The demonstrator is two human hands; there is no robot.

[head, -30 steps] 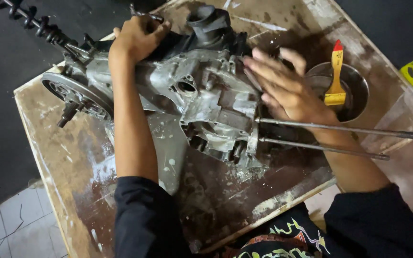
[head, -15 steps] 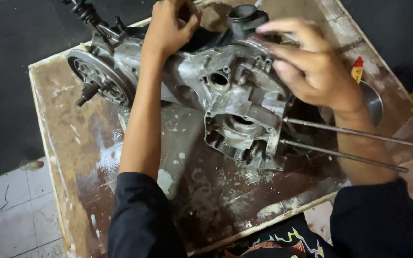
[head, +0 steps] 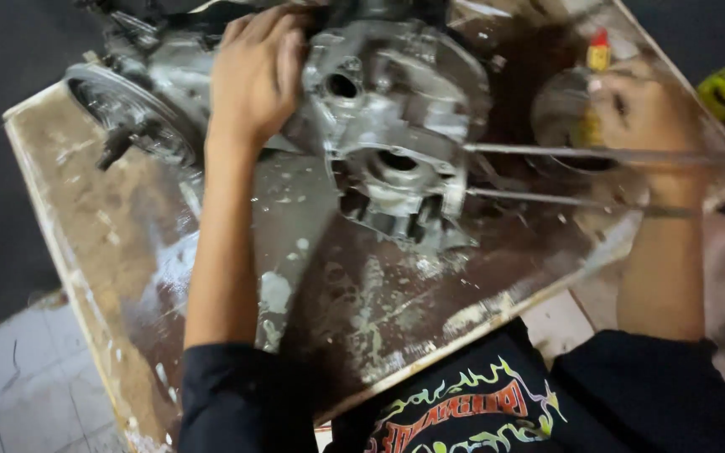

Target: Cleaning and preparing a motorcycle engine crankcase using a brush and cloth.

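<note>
grey engine casing is set at the far middle of the stained wooden board, two long studs pointing right. left hand is laid flat on its top, fingers curled over. right hand is closed on a yellow brush in a metal bowl, blurred.

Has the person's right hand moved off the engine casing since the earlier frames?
Yes. The right hand has left the engine casing and gone right, to the metal bowl with the yellow brush.
</note>
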